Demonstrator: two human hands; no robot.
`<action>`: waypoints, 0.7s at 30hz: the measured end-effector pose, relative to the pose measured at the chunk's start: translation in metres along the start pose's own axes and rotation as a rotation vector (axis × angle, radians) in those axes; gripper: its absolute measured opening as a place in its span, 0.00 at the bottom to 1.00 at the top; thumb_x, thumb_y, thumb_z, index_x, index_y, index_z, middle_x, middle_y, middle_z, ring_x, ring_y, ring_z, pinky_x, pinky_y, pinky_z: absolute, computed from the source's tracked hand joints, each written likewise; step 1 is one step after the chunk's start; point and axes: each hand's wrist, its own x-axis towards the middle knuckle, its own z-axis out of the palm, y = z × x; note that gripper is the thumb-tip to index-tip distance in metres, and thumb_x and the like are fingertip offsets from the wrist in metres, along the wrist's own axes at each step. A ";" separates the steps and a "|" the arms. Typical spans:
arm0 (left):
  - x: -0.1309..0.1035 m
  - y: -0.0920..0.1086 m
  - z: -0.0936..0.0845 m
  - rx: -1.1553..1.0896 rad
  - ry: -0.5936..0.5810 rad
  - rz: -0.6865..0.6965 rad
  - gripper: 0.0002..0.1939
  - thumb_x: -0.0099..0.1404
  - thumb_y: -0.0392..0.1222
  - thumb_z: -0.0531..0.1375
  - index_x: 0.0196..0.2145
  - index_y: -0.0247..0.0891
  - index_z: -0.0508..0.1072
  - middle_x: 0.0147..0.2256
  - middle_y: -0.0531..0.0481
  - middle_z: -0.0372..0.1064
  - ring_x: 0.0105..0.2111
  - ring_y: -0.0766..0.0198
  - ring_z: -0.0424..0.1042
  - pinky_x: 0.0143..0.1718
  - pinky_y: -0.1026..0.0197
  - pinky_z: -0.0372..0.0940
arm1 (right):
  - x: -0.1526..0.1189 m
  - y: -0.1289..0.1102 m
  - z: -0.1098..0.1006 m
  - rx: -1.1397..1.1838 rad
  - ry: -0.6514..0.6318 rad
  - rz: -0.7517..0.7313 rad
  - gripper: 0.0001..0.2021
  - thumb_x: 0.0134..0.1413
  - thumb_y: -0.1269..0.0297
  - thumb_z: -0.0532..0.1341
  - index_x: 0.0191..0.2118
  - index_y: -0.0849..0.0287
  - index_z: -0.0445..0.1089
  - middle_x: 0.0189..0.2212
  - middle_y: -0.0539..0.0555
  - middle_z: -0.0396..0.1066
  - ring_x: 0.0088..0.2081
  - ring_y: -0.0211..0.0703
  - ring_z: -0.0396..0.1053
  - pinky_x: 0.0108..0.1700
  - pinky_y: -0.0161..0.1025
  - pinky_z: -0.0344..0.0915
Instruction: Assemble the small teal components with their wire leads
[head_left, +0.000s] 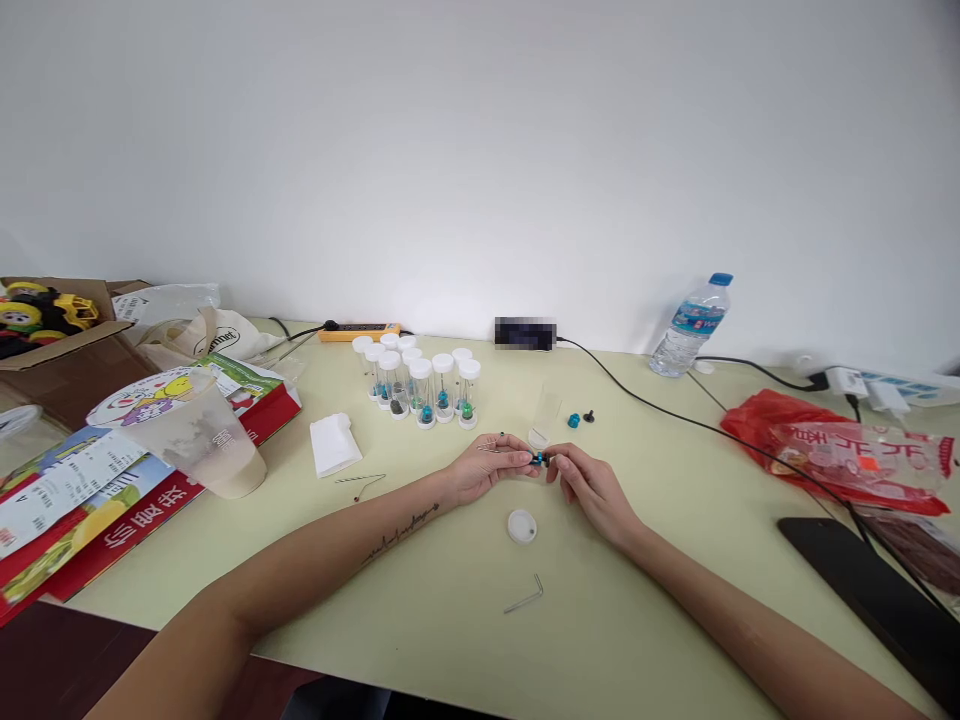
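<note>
Near the middle of the table, my left hand [487,468] pinches a small blue and dark part [538,459]. My right hand [589,487] has its fingertips closed on the right side of that same part. Just behind the hands lies a clear tube [547,408]. Farther right rest a small blue piece [574,421] and a black piece [589,416]. In front of my hands is a white round cap [522,526] with a tiny item in it, and nearer the front edge an L-shaped hex key [525,598].
Several capped tubes [421,390] stand behind my left hand. A white paper packet [334,446], a cup [217,450] and red boxes [142,520] are at left. On the right are a water bottle [690,325], a red bag [832,450], a cable [660,400] and a black object [862,590].
</note>
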 end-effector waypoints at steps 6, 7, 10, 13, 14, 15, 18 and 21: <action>0.001 -0.001 -0.001 0.001 0.003 -0.001 0.14 0.49 0.38 0.65 0.34 0.30 0.70 0.33 0.46 0.71 0.33 0.64 0.72 0.44 0.59 0.62 | 0.000 0.000 0.000 0.011 0.011 0.009 0.15 0.61 0.56 0.44 0.47 0.55 0.60 0.28 0.49 0.67 0.21 0.35 0.59 0.26 0.33 0.57; 0.001 -0.001 -0.001 0.004 0.002 -0.001 0.14 0.49 0.38 0.65 0.33 0.30 0.70 0.33 0.46 0.71 0.33 0.63 0.72 0.44 0.59 0.62 | 0.000 0.000 0.000 0.008 0.010 0.007 0.15 0.61 0.56 0.44 0.47 0.55 0.61 0.28 0.49 0.67 0.21 0.35 0.59 0.26 0.33 0.57; 0.001 0.000 0.000 0.008 0.004 0.000 0.15 0.48 0.39 0.65 0.33 0.30 0.70 0.33 0.45 0.71 0.33 0.63 0.72 0.44 0.58 0.61 | 0.000 0.000 0.000 0.002 0.004 0.006 0.16 0.61 0.56 0.43 0.45 0.55 0.62 0.27 0.49 0.67 0.21 0.35 0.59 0.26 0.33 0.57; 0.001 0.000 0.000 0.005 0.008 0.000 0.15 0.48 0.39 0.66 0.33 0.30 0.70 0.33 0.46 0.71 0.33 0.64 0.72 0.44 0.59 0.62 | 0.000 0.000 0.000 0.004 -0.003 0.012 0.16 0.61 0.56 0.43 0.45 0.55 0.62 0.27 0.49 0.67 0.21 0.35 0.59 0.26 0.33 0.58; 0.001 0.000 0.000 0.004 0.009 -0.001 0.15 0.48 0.39 0.66 0.33 0.30 0.70 0.33 0.46 0.71 0.33 0.64 0.72 0.44 0.59 0.62 | 0.000 0.001 0.000 0.003 -0.004 0.013 0.16 0.61 0.56 0.43 0.45 0.55 0.62 0.27 0.49 0.67 0.21 0.35 0.59 0.26 0.34 0.58; 0.000 0.000 0.000 0.004 0.011 -0.002 0.15 0.48 0.39 0.66 0.33 0.30 0.70 0.33 0.46 0.71 0.33 0.64 0.72 0.44 0.59 0.62 | 0.000 0.001 0.000 0.003 -0.005 0.014 0.16 0.61 0.56 0.43 0.45 0.56 0.62 0.27 0.49 0.67 0.21 0.35 0.59 0.26 0.34 0.58; 0.000 0.000 0.001 0.002 0.015 -0.005 0.15 0.47 0.39 0.66 0.33 0.30 0.70 0.33 0.45 0.71 0.33 0.63 0.72 0.44 0.59 0.62 | 0.000 0.001 0.000 0.001 -0.008 0.013 0.17 0.61 0.55 0.43 0.45 0.56 0.62 0.27 0.49 0.67 0.21 0.35 0.59 0.27 0.34 0.58; 0.000 0.001 0.001 0.000 0.013 -0.008 0.15 0.47 0.39 0.66 0.33 0.30 0.70 0.33 0.45 0.71 0.33 0.63 0.72 0.44 0.59 0.62 | 0.001 0.002 0.000 0.004 -0.016 0.012 0.17 0.61 0.55 0.43 0.45 0.56 0.62 0.27 0.49 0.67 0.21 0.36 0.59 0.27 0.34 0.58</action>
